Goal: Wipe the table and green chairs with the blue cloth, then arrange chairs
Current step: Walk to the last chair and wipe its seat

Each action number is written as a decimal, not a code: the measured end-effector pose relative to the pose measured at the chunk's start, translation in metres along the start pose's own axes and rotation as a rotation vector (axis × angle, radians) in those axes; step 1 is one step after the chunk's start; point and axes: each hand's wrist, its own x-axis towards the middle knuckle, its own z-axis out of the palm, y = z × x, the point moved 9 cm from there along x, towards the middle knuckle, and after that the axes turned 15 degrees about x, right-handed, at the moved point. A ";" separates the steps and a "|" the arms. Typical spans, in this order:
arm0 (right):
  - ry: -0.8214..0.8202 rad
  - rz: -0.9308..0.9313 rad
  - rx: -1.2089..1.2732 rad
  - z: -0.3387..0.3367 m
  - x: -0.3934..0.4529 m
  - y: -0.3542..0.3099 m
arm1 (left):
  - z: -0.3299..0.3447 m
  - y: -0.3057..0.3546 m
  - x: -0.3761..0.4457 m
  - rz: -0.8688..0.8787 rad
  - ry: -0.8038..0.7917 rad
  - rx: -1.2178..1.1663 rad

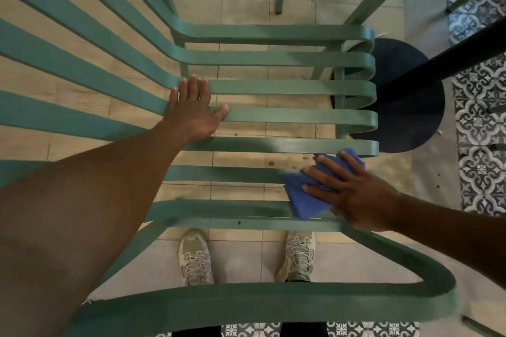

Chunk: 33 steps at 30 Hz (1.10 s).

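Wiping the slatted seat of the green chair (273,87), near its front edge on the right side. Best doing each slat lengthwise, back to curled front, pressing evenly and covering the rounded ends. Right hand (356,194) lying flat, fingers spread and straight, pressing the folded blue cloth (304,197) onto the slats, no closed grip. Left hand (191,112) resting open on a middle slat, steadying the chair.

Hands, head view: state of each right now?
Left hand: open, fingers straight, resting on the slatted green metal chair seat.
Right hand: open, flat fingers pressing the folded blue cloth onto a slat.
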 end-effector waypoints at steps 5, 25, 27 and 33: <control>0.106 -0.008 0.110 0.001 0.070 -0.060 | 0.003 0.000 0.000 -0.001 0.035 0.009; 0.502 1.119 0.597 -0.065 0.149 0.059 | -0.002 0.003 -0.013 0.032 0.087 0.035; 0.478 0.891 0.723 -0.083 0.252 0.017 | -0.001 0.004 -0.020 0.056 0.091 0.162; 0.303 0.451 0.461 -0.090 0.276 0.022 | -0.010 0.001 -0.037 -0.054 0.153 0.144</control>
